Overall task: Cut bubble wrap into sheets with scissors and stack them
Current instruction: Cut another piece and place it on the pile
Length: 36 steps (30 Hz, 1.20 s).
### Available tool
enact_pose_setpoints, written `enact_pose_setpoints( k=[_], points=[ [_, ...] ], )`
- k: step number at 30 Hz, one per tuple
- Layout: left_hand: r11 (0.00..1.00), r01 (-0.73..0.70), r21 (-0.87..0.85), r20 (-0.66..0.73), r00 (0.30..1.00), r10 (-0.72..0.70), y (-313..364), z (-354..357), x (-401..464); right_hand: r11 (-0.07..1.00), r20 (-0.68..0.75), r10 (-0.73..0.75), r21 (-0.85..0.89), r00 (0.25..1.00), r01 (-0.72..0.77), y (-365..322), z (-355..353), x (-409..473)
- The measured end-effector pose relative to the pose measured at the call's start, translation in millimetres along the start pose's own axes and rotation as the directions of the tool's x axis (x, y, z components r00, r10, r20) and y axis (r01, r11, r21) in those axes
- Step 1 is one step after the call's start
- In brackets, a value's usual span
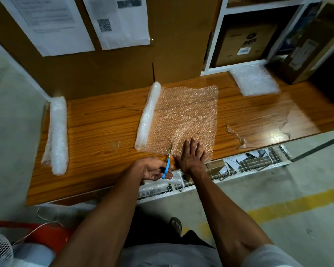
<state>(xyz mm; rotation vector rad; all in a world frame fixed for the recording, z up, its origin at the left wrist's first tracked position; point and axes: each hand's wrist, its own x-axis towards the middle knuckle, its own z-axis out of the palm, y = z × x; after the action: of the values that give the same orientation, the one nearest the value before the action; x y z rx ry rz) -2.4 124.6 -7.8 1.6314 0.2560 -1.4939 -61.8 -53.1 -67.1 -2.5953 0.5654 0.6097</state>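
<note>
Bubble wrap [181, 116] is unrolled flat on the bench [104, 120], one sheet-length out, its roll [148, 116] lying just left of the flat part and joined to it. Left hand [152, 169] has its fingers wrapped round the blue handles of the scissors [167, 162]; blades point away from the fingers and have just entered the near edge of the wrap, so I judge the cut as barely started. Right hand [191, 157] lies flat with fingers spread, pressing the wrap down just right of the blades, holding nothing. Cut line runs from the fingers toward the far edge, nearly all of it left. Stack of cut sheets [255, 79] sits well beyond the right fingers, far right on the bench near the shelf; count unreadable, looks like several. Second roll [59, 133] lies well left of the left fingers, untouched. Status, as a judgement: some sheets done and stacked, current sheet at the first snip, then it needs moving onto the stack; remaining roll plus the spare one means plenty left. Risk: wrap bunching at the blades if the pressing hand slips.
</note>
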Motion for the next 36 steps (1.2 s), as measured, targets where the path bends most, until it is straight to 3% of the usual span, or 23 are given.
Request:
enact_pose_setpoints(
  k=[14, 20, 29, 36],
  points=[
    [0.996, -0.075, 0.048, -0.090, 0.993, 0.079, 22, 5, 6, 1.000, -0.050, -0.002, 0.010, 0.999, 0.002, -1, -5, -1],
    [0.996, -0.088, 0.014, -0.159, 0.983, 0.089, 12, 2, 18, 0.994, -0.147, -0.096, -0.059, 0.984, 0.088, 0, -21, 13],
    [0.998, 0.018, 0.056, -0.081, 0.997, -0.014, 26, 10, 8, 0.970, -0.136, -0.204, -0.164, 0.970, 0.181, 25, -18, 30],
    [0.999, 0.012, 0.046, -0.067, 0.998, -0.009, 50, 13, 6, 0.960, -0.165, -0.234, -0.198, 0.958, 0.200, 31, -19, 33]
  ],
)
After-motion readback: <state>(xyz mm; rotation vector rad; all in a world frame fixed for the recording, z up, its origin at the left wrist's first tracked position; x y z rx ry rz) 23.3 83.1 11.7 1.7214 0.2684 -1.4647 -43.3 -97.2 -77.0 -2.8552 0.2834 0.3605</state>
